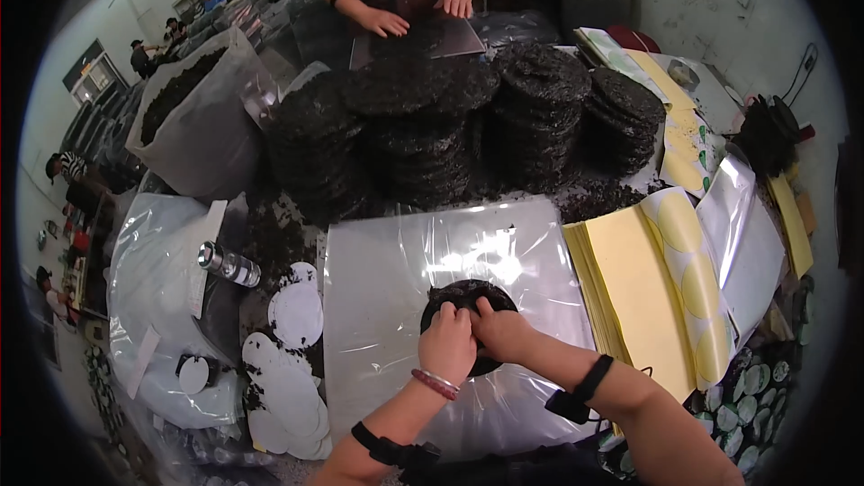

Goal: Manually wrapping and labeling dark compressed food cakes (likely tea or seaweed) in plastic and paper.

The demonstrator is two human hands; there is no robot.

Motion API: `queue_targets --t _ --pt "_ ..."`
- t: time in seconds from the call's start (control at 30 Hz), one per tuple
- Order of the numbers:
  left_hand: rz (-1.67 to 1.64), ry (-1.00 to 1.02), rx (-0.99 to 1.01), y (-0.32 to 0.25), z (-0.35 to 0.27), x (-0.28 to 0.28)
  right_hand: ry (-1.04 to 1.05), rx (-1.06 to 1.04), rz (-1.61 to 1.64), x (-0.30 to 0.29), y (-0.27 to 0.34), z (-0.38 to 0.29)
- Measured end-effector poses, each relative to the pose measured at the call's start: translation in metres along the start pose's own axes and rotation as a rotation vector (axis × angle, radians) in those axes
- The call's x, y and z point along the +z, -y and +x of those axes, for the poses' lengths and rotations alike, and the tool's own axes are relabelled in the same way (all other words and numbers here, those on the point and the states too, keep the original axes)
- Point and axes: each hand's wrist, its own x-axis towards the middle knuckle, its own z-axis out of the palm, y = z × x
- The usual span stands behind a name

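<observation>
In the head view, a dark round disc (496, 368) of what looks like dried seaweed lies on a stack of clear plastic sheets (378, 304). My left hand (449, 344) is closed on its middle, knuckles up. Right against it, my right hand (501, 332) also has its fingers curled into the dark material. Both sets of fingertips are partly hidden by the hands. The disc's far edge looks ragged and raised.
Tall stacks of dark discs (540, 115) stand behind the sheets. Yellow label sheets (634, 283) lie on the right; white paper circles (287, 391) and a glass bottle (229, 264) on the left. A full sack (202, 128) stands farther back. Opposite, a co-worker's hands (385, 21) rest at a flat panel (459, 39).
</observation>
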Motion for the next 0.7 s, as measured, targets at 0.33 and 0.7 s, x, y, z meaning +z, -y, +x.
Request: queue_targets --t 0.33,0.7 --pt "0.318 0.042 0.276 0.023 0.027 0.038 -0.261 0.739 0.302 0.07 -0.004 -0.191" --pt "0.318 0.025 0.298 0.01 -0.025 0.063 -0.912 -0.03 1.056 0.124 -0.031 -0.09"
